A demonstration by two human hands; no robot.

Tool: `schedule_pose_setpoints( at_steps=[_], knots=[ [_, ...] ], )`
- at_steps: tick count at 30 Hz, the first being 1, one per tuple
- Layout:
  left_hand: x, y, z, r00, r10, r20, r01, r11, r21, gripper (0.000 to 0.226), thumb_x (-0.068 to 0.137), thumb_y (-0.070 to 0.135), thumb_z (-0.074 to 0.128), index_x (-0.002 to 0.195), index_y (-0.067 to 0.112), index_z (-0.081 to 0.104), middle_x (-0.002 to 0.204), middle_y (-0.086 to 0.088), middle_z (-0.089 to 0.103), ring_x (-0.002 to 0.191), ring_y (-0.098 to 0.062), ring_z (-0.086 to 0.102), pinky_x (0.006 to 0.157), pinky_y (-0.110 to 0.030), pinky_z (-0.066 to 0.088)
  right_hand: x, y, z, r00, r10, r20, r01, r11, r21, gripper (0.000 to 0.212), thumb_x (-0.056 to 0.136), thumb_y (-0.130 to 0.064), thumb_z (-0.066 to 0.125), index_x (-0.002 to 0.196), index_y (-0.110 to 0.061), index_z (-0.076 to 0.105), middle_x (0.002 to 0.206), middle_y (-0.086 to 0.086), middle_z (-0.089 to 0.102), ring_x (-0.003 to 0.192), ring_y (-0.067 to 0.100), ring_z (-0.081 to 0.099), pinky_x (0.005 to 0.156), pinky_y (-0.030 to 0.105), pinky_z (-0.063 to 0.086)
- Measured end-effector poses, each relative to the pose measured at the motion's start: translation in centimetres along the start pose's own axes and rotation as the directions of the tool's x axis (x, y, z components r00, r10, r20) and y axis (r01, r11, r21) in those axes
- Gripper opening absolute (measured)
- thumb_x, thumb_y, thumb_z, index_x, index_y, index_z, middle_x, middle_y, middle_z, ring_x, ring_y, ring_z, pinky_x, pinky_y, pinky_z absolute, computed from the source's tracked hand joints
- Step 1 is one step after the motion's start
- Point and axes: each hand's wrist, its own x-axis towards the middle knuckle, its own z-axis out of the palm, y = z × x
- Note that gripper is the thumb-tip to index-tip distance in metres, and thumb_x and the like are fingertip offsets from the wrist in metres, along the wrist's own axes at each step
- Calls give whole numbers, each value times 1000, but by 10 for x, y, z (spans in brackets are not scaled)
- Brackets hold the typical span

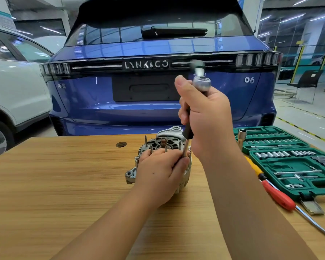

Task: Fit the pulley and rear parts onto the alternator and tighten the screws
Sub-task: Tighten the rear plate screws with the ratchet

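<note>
A silver alternator (148,147) sits on the wooden table (64,175) with its open rear face up, studs and the shaft sticking out. My left hand (159,171) lies over its near side, fingers curled round the housing and touching the tool's metal shaft. My right hand (206,117) grips the black handle of a socket driver (187,136) held nearly upright; its metal shaft reaches down to the alternator's right edge. The driver's silver top (201,82) sticks out above my fist. No pulley is in sight.
An open green socket set case (293,162) lies at the right, a loose long socket (241,134) standing at its left edge. A red-handled screwdriver (281,197) and a yellow-handled tool (252,166) lie beside it. A blue car stands behind the table, a white car at left.
</note>
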Motion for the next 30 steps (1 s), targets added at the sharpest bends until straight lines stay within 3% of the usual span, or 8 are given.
schedule_pose_setpoints(
  at_steps=[4, 7, 11, 18, 22, 26, 28, 30],
  knots=[
    [1, 0, 0, 1000, -12, -22, 12, 1000, -13, 35, 98, 51, 26, 89, 40, 58, 72, 23, 54, 81, 3, 46, 97, -27, 19, -2, -1, 0, 979, -37, 203, 21, 997, 80, 26, 93, -6, 63, 117, -16, 59, 68, -4, 51, 57, 14, 45, 56, 25, 41],
    [1, 1, -1, 1000, -17, -10, 17, 1000, -11, 29, 98, 51, 27, 83, 43, 50, 69, 22, 52, 78, 3, 45, 101, -32, 23, -5, 2, 5, 963, -181, 199, 175, 983, 47, 32, 96, 3, 58, 120, -17, 56, 69, 1, 47, 55, 18, 42, 51, 32, 37],
    [1, 3, -3, 999, -35, -3, 35, 999, -22, 30, 99, 49, 28, 71, 48, 40, 68, 22, 50, 79, 3, 45, 105, -34, 22, -5, 5, 5, 959, -206, 196, 199, 979, 53, 36, 95, 1, 61, 119, -25, 59, 81, 14, 43, 59, 14, 43, 56, 18, 44],
    [0, 4, -4, 997, -55, -48, 50, 995, -91, 43, 104, 45, 36, 61, 51, 38, 61, 20, 46, 78, 0, 48, 106, -35, 23, 4, 5, -7, 909, 3, 417, -166, 920, 355, 47, 92, -15, 38, 135, -14, 56, 81, 10, 60, 64, 18, 49, 61, 24, 46],
    [0, 4, -4, 998, -35, -44, 32, 997, -67, 38, 104, 41, 41, 67, 52, 41, 64, 23, 46, 77, 2, 46, 104, -42, 31, 2, 5, -1, 961, 49, 272, -119, 962, 244, 33, 90, -36, 61, 118, -18, 63, 82, 5, 59, 61, 16, 51, 55, 25, 44],
    [0, 4, -3, 999, -32, 15, 32, 999, -3, 40, 98, 51, 26, 97, 41, 64, 79, 23, 59, 86, 3, 47, 110, -39, 22, -1, 4, 2, 998, -56, -7, 56, 998, -2, 23, 92, -28, 71, 84, -10, 59, 64, 1, 45, 51, 15, 34, 47, 26, 31],
    [1, 4, -4, 999, -43, 30, 44, 999, -9, 41, 99, 52, 26, 101, 38, 65, 79, 23, 59, 89, 1, 48, 109, -37, 22, 1, 1, -3, 1000, -7, -19, 7, 1000, 7, 20, 95, -22, 68, 80, -12, 59, 62, -1, 45, 51, 13, 36, 49, 25, 33],
    [2, 4, -4, 999, -47, 17, 48, 999, -9, 40, 101, 51, 28, 100, 36, 65, 78, 22, 58, 88, 0, 49, 106, -35, 22, 2, -2, -6, 995, 39, 94, -47, 996, 75, 3, 97, -17, 64, 95, -14, 62, 66, -3, 50, 53, 13, 41, 54, 25, 37]
  ],
)
